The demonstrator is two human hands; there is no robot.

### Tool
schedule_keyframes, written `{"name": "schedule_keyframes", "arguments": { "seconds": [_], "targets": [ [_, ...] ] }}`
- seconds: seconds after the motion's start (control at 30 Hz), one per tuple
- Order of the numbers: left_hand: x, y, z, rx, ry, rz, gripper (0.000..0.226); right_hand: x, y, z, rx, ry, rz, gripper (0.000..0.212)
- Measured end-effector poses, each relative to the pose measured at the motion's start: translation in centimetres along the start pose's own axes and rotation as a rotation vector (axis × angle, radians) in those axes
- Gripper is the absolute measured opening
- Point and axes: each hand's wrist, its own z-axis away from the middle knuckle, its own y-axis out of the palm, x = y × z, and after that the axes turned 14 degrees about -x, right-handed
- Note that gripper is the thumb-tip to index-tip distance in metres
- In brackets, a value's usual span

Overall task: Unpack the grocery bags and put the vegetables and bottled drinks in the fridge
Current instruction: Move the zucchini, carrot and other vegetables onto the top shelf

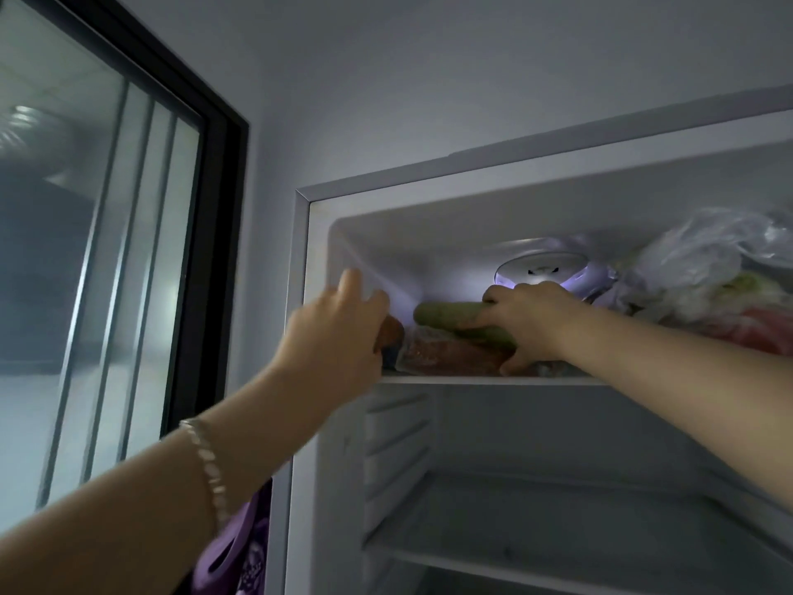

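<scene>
- The right hand has its grip closed round the near end of a long green vegetable, with the fingers curled over the top and the thumb underneath.
- The vegetable lies nearly level on the top shelf of the open fridge. Its free end points to 9 o'clock, and it rests on a clear packet of reddish-brown food.
- The left hand, at 9 o'clock from the vegetable, is at the shelf's left end. A reddish-brown lump shows just past its palm, but blur hides whether the grip has hold of it.
- At 12 o'clock from the right hand sits a round white fitting, brightly lit.
- At 2 o'clock, crumpled plastic bags fill the shelf's right side, with something red below them.
- A bracelet circles the left forearm, and a purple item hangs at 6 o'clock from it, beside the fridge.
- A lower shelf lies at 6 o'clock, and a dark-framed glass pane stands at 9 o'clock.
</scene>
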Motion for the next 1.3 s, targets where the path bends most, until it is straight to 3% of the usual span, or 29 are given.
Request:
{"name": "schedule_keyframes", "arguments": {
  "seconds": [0.23, 0.4, 0.57, 0.77, 0.97, 1.13, 1.3],
  "targets": [
    [-2.8, 5.2, -0.8, 0.188, 0.014, -0.2, 0.053, -0.1, 0.3, 0.5, -0.062, 0.076, -0.064, 0.08],
    [-2.2, 7.1, -1.3, 0.325, 0.155, -0.259, 0.062, -0.5, 0.7, 1.7, -0.15, 0.227, -0.148, 0.079],
    [-2.4, 7.7, -1.8, 0.436, 0.099, -0.109, 0.066, -0.4, 0.8, 2.4, -0.204, 0.397, -0.165, 0.08],
    [-3.5, 9.3, -0.3, 0.358, -0.13, 0.257, 0.067, 0.0, -0.3, 1.2, -0.219, 0.473, -0.317, 0.069],
    [-3.9, 9.8, -0.6, 0.334, -0.266, 0.428, 0.073, 1.9, 0.8, -1.8, -0.248, 0.589, -0.415, 0.059],
    [-3.7, 9.9, -1.0, 0.339, -0.41, 0.613, 0.088, 2.0, 1.5, -1.7, -0.233, 0.559, -0.35, 0.054],
    [-3.7, 10.9, -1.9, 0.477, -0.257, 0.441, 0.074, 1.5, 0.6, -0.5, -0.179, 0.309, -0.267, 0.058]
  ]
}}
